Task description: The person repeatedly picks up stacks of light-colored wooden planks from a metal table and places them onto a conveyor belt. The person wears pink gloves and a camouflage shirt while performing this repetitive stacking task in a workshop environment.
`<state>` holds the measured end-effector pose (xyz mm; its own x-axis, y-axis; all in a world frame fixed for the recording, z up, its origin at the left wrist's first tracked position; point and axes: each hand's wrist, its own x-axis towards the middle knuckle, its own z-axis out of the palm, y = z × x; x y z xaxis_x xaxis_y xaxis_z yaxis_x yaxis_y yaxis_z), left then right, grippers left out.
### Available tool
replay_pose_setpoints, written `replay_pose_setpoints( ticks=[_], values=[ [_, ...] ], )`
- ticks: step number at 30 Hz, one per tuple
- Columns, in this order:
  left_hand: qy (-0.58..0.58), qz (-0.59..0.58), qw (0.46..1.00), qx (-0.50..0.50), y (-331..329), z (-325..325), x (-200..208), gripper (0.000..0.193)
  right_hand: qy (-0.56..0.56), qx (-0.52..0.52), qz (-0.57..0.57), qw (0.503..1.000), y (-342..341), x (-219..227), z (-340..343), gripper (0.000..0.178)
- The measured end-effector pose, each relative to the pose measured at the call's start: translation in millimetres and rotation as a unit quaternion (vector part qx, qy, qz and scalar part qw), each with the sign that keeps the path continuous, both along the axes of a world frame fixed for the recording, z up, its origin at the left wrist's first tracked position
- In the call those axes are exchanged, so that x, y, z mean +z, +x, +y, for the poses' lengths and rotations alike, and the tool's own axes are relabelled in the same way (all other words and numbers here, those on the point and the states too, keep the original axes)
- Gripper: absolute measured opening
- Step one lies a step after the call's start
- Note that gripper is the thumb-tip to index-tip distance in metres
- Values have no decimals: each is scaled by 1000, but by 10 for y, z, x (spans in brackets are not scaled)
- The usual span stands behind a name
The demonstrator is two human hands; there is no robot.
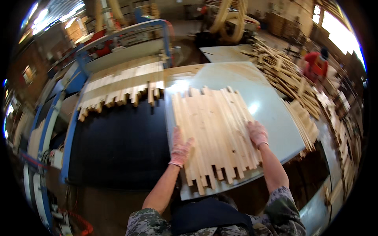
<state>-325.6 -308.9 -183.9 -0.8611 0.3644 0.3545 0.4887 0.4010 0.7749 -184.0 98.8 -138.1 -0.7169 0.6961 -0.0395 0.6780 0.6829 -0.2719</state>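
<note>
A side-by-side batch of pale wooden strips (210,129) lies on a smooth light table, with uneven ends at front and back. My left hand (181,149), in a pinkish work glove, grips the batch's left edge, its thumb over the top. On the opposite edge my right hand (258,133), gloved alike, holds the outer strips, so the batch sits between both hands. Some of my fingers are hidden against the sides. To the left, a second row of wooden strips (122,80) rests at the far end of a black conveyor belt (118,147).
A blue-framed machine (167,39) spans the belt's far end. The light table (271,114) extends right of the batch. Beyond it lies a heap of loose strips (279,70), with stacked strips (301,122) along the table's right edge. A person in red (316,67) is farther right.
</note>
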Motion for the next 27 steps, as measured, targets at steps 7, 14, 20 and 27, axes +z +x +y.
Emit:
replay_pose_setpoints(
  ticks=[7,14,20,27],
  values=[
    [45,-43,998,2,-68,12,-215,94,39,45,-1,998,36,334,-337,53],
    [147,-115,981,-57,-102,-86,-172,90,0,-48,58,997,-20,268,-301,54],
    [130,-81,988,-18,-27,5,-125,76,42,-25,104,993,-4,71,-156,53],
    [100,-127,987,-23,10,-17,-28,70,-8,-38,70,997,52,-40,-25,72]
  ],
)
